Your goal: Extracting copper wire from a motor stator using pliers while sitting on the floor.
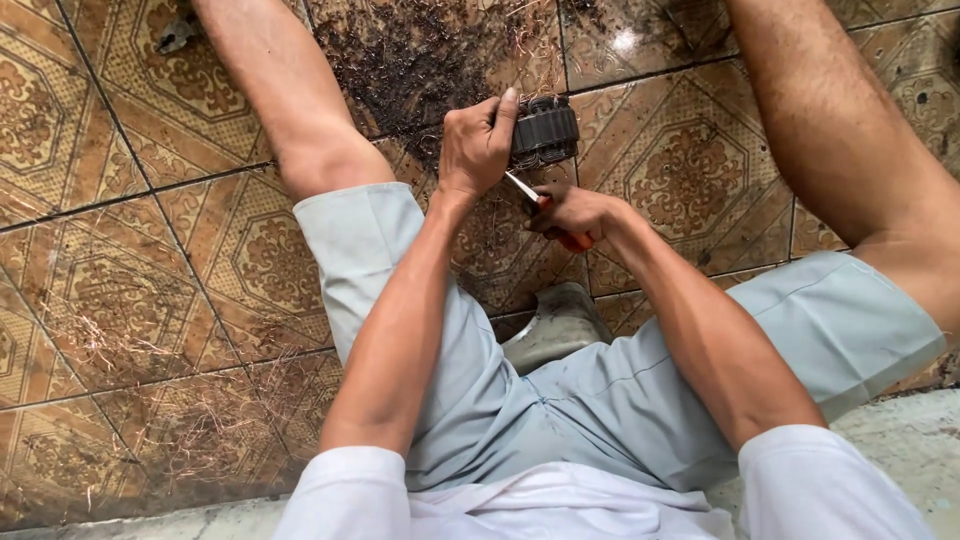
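While the left hand (478,148) clamps the dark motor core (544,131), the right hand (572,215), fingers closed round an orange-handled blade (524,187), appears mid-scrape; next calls for steady pressure.

No packages, labels, signs or screens show anywhere in the head view.
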